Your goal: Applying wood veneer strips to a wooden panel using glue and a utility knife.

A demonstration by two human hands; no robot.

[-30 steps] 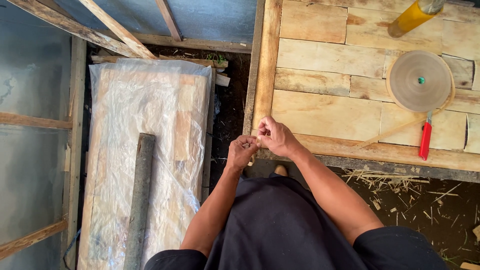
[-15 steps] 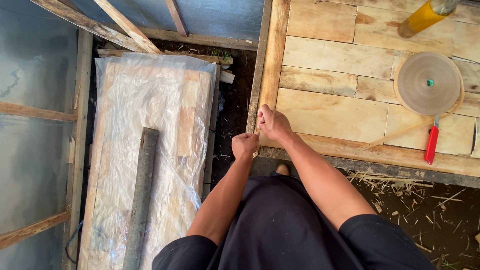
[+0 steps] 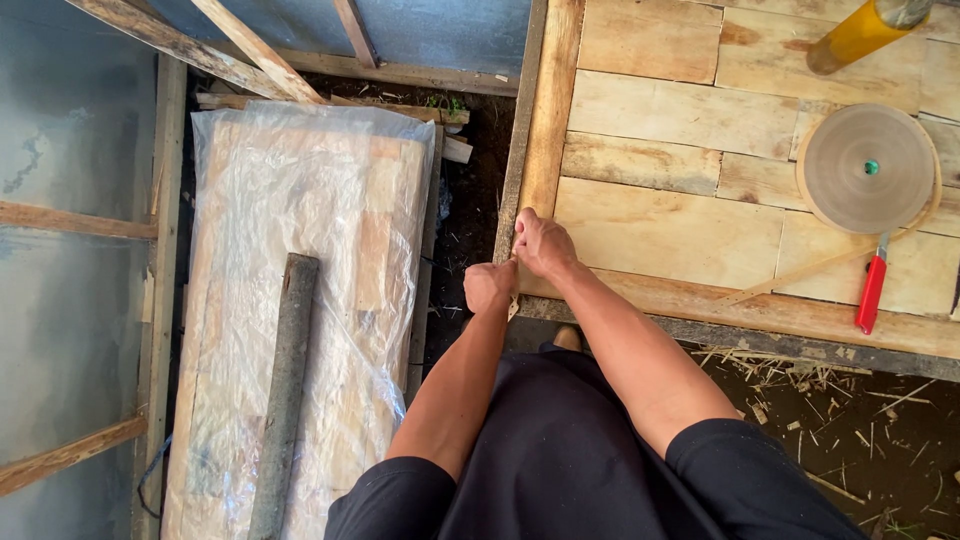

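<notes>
My right hand (image 3: 545,245) rests on the near left corner of a wooden panel (image 3: 670,230) made of pale planks, its fingertips pinched at the panel's left edge. My left hand (image 3: 490,285) is a closed fist just below and left of it, touching the same corner. Both pinch a thin pale strip (image 3: 514,303); a short end shows under the left hand. The strip's course along the edge is mostly hidden by my fingers.
A brown roll of tape (image 3: 868,168) with a loose tail lies on the panel at right, beside a red-handled cutter (image 3: 872,292) and a yellow bottle (image 3: 855,35). At left lies a plastic-wrapped board (image 3: 300,300) with a grey post (image 3: 285,390) on it. Dark soil and straw lie below.
Both hands moved from just in front of the panel up onto its left corner. The right hand now presses on the edge and the left sits below it.
</notes>
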